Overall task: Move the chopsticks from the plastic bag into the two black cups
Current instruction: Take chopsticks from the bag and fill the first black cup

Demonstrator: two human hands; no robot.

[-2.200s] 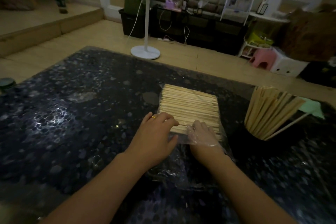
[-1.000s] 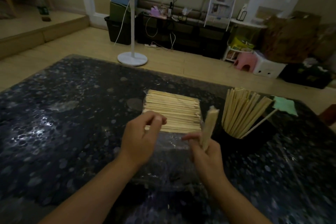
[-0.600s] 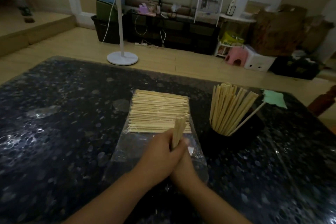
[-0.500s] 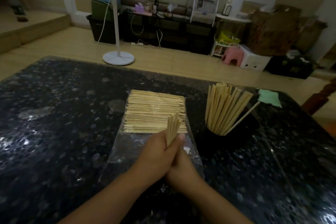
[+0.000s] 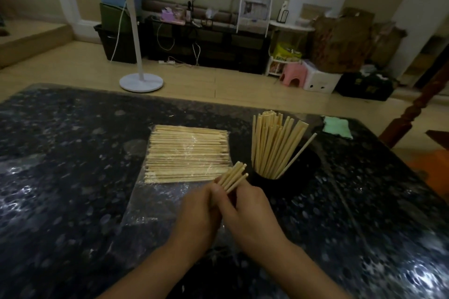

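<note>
Gleaming dark speckled table [image 5: 73,177] fronts cluttered room.

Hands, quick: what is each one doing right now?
Left hand: holding the chopstick bundle.
Right hand: holding the same bundle.

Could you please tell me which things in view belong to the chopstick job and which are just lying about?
Job: held chopsticks, left hand, right hand, plastic bag, bagged chopsticks, black cup.

Lying about: green cloth, fan stand, pink stool.
</note>
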